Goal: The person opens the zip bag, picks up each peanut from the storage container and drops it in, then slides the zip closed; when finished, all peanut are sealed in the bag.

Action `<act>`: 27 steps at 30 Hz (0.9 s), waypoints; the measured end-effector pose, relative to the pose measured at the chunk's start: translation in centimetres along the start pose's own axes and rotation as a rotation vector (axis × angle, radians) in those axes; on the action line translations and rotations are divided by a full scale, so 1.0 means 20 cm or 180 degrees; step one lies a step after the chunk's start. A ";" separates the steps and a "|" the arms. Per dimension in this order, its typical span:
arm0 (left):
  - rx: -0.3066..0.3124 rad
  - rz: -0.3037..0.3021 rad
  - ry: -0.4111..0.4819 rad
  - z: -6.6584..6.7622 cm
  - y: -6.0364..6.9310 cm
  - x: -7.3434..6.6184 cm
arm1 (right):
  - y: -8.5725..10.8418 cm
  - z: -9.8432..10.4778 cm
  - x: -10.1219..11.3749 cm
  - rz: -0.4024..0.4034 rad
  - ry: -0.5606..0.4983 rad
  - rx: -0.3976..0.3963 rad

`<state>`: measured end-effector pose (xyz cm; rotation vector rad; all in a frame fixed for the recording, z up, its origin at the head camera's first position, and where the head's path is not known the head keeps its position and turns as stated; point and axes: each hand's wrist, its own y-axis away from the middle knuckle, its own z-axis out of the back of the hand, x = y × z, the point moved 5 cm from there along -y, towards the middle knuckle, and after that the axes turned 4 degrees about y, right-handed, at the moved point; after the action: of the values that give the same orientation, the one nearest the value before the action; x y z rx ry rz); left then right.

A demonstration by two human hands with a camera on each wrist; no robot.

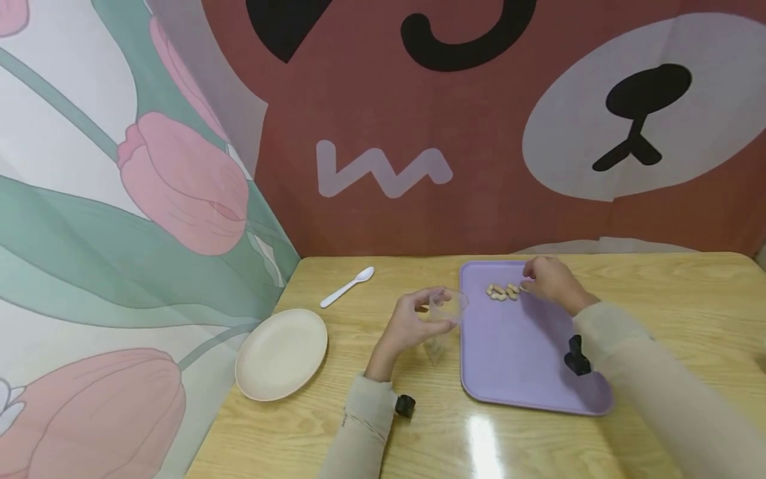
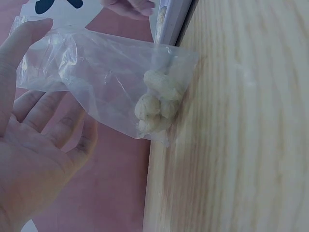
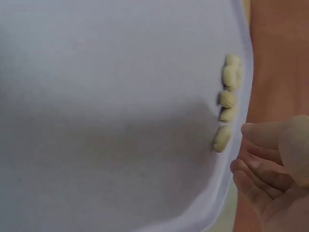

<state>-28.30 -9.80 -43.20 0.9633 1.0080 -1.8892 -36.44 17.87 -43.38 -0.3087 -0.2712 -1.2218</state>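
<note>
The bag (image 2: 111, 82), clear and thin, hangs from the left hand (image 1: 409, 320) just beside the tray's left edge, its mouth spread wide between thumb and fingers. A few nuts (image 2: 157, 104) in their shells lie bunched at its bottom, close to the wood (whether the bag touches it, I cannot tell). That hand has a wide, curved hold on the bag's rim, with thumb on one side and fingers on the other.

More nuts (image 3: 227, 99) lie in a cluster on the tray (image 1: 514, 352), near its far edge. The right hand (image 1: 553, 283) is at the right end of this cluster, fingers bent and a narrow gap between thumb and fingertips. No nut shows in that gap; the nearest one lies just beside the thumb, and whether they touch is unclear.

The tray is purple with rounded corners and sits on the wooden table (image 1: 433, 439). Left of the left hand lie a white spoon (image 1: 347, 287) and, nearer the person, a cream plate (image 1: 281, 356). Pale sleeves (image 1: 365, 412) cover both arms. Behind the table stands a red backdrop (image 1: 383, 219) with a cartoon face; pink tulips (image 1: 185, 179) decorate the left side
</note>
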 end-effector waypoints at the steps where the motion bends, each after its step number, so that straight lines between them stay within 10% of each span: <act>1: -0.0006 0.0003 -0.0003 0.00 0.00 0.00 | 0.00 -0.01 -0.01 0.0022 0.0022 0.0024; 21: 0.0020 0.0013 0.0118 0.00 0.00 -0.06 | 0.03 -0.06 -0.03 0.0158 0.0098 -0.0202; 27: -0.0031 0.0047 0.0052 0.00 0.00 0.00 | 0.02 0.06 0.15 0.0385 0.0005 -0.0322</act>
<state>-28.31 -9.89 -43.19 0.9793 1.0162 -1.8656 -35.20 15.75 -41.23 -0.4061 -0.1868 -1.1183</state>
